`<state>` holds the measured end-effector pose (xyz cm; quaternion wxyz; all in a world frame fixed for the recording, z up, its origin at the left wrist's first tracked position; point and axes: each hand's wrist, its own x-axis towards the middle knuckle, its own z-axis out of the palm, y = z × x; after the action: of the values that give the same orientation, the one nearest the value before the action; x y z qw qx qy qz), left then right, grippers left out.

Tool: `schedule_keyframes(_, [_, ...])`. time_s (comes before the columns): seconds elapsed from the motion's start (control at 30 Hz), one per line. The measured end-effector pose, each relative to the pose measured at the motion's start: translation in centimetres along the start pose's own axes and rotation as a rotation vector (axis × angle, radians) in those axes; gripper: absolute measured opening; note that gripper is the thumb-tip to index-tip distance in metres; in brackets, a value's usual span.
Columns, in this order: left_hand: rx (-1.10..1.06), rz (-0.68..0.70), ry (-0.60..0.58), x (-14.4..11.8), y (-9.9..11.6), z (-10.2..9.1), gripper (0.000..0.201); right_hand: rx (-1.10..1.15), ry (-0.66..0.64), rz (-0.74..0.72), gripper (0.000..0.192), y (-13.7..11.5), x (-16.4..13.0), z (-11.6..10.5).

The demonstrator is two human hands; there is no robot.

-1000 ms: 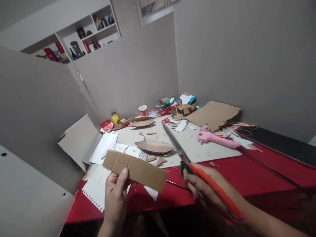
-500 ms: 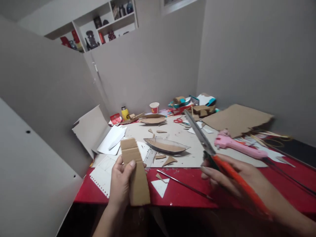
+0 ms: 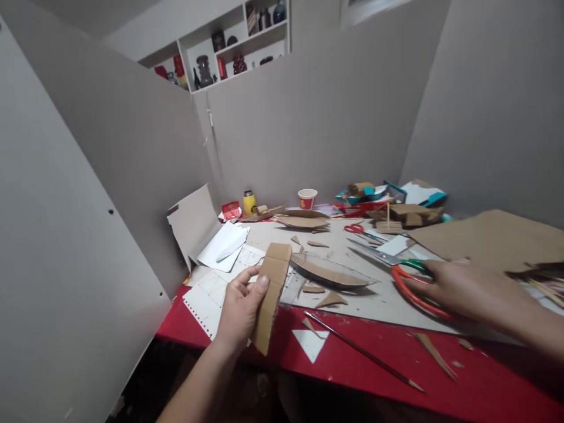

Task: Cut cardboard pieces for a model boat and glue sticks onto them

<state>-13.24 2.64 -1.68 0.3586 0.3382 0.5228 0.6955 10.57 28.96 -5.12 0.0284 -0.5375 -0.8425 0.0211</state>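
Observation:
My left hand (image 3: 240, 308) grips a long brown cardboard strip (image 3: 270, 294), held nearly upright over the front edge of the red table (image 3: 352, 370). My right hand (image 3: 462, 288) holds large scissors (image 3: 396, 267) with orange and green handles, lying low on the grey cutting board (image 3: 396, 305), blades pointing left. Between my hands a boat-shaped cardboard piece (image 3: 328, 271) lies on the board, with small cardboard offcuts around it.
A thin metal rod (image 3: 361, 351) and a white paper triangle (image 3: 311, 343) lie on the red table. Small red scissors (image 3: 355, 228), a paper cup (image 3: 307, 198), a yellow bottle (image 3: 249, 202), cardboard sheets (image 3: 493, 238) and white papers (image 3: 222, 247) sit farther back. Grey panels wall the desk.
My right hand has lowered the scissors from raised and pointing up to lying on the board. My left hand turned the cardboard strip from flat to upright. The view shifted left.

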Motion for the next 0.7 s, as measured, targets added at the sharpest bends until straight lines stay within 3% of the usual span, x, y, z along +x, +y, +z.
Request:
schedule_keyframes(0.2, [0.073, -0.007, 0.01, -0.1, 1.1, 0.3, 0.049, -0.088, 0.018, -0.101, 0.04, -0.2, -0.9, -0.5])
schedule_keyframes(0.43, [0.193, -0.034, 0.076, 0.5, 2.5, 1.3, 0.06, -0.046, 0.081, -0.112, 0.033, -0.8, -0.2, -1.2])
schedule_keyframes(0.6, [0.19, -0.014, 0.044, 1.2, 2.6, 2.1, 0.056, 0.036, 0.236, -0.174, 0.026, -2.1, -1.4, -3.1])
schedule_keyframes(0.7, [0.147, -0.078, -0.037, 2.0, 2.6, 2.1, 0.054, 0.189, 0.388, -0.353, 0.022, -4.3, -3.4, -4.4])
